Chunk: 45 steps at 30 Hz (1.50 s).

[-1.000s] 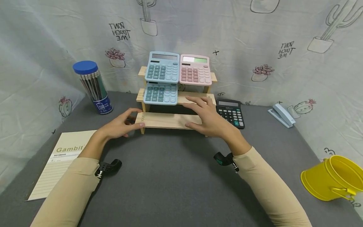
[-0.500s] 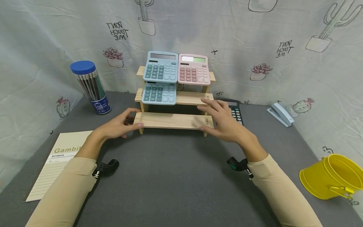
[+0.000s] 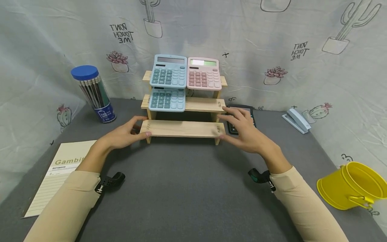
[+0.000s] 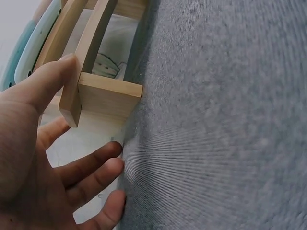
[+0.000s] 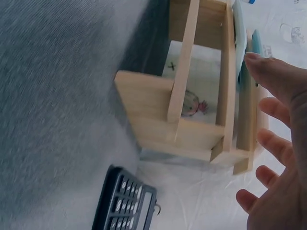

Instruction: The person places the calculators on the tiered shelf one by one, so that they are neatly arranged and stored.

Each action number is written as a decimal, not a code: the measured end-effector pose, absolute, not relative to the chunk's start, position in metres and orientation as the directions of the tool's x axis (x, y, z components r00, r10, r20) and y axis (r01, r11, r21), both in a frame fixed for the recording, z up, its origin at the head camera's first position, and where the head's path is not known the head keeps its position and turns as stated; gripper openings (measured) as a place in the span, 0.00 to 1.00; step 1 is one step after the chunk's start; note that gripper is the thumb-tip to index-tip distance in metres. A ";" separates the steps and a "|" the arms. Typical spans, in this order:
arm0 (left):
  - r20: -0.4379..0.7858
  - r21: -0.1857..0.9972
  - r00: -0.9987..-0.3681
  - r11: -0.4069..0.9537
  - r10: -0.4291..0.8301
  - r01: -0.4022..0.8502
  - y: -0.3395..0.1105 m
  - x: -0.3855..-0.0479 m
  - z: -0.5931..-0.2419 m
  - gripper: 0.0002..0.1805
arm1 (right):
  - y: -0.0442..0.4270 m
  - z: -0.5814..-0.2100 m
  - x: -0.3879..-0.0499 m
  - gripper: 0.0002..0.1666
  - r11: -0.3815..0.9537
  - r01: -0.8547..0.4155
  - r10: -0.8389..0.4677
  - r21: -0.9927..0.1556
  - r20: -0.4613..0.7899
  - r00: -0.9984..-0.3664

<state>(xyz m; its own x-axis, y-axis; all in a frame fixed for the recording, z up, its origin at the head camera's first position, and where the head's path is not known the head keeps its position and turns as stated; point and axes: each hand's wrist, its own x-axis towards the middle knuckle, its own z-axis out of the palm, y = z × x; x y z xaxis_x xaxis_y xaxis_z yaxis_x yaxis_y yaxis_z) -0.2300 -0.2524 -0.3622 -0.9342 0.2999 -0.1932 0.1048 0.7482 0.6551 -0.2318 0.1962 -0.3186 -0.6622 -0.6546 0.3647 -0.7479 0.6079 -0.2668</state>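
A three-step wooden display rack [image 3: 182, 128] stands on the grey cloth. My left hand [image 3: 122, 133] holds the left end of its lowest step, thumb [image 4: 67, 67] against the front edge and index finger at the back; the other fingers extend loosely. At the opposite end my right hand [image 3: 246, 131] hovers with spread fingers, holding nothing; in the right wrist view it appears apart from the wood. A blue calculator [image 3: 168, 72] and a pink calculator [image 3: 204, 74] lean on the top step. Another blue calculator [image 3: 167, 101] leans on the middle step, its upper part hidden.
Behind my right hand lies a black calculator [image 3: 252, 111], partly covered. A pencil tub [image 3: 104, 112] with a blue lid and a notebook [image 3: 48, 191] are on the left. To the right are a pale blue stapler [image 3: 297, 119] and a yellow bucket [image 3: 335, 188]. A printed cloth hangs behind.
My right hand has moved right, from over the lowest step to beside its right end, uncovering that end. My left hand keeps its place on the rack. The view has shifted slightly.
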 end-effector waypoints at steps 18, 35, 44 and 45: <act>-0.153 0.643 -0.948 0.757 0.279 0.119 -0.257 -0.225 -0.367 0.45 | 0.226 -0.334 -0.269 0.36 0.686 -0.605 -0.514 -0.404 0.319 -0.796; -0.163 0.678 -0.944 0.727 0.287 0.104 -0.260 -0.228 -0.367 0.43 | 0.235 -0.350 -0.298 0.40 0.769 -0.424 -0.370 -0.478 0.207 -0.906; -0.171 0.702 -0.937 0.705 0.305 0.101 -0.262 -0.230 -0.368 0.43 | 0.229 -0.355 -0.310 0.42 0.821 -0.356 -0.327 -0.447 0.143 -0.934; -0.171 0.705 -0.935 0.702 0.309 0.103 -0.263 -0.230 -0.368 0.42 | 0.228 -0.355 -0.311 0.43 0.826 -0.350 -0.324 -0.442 0.136 -0.936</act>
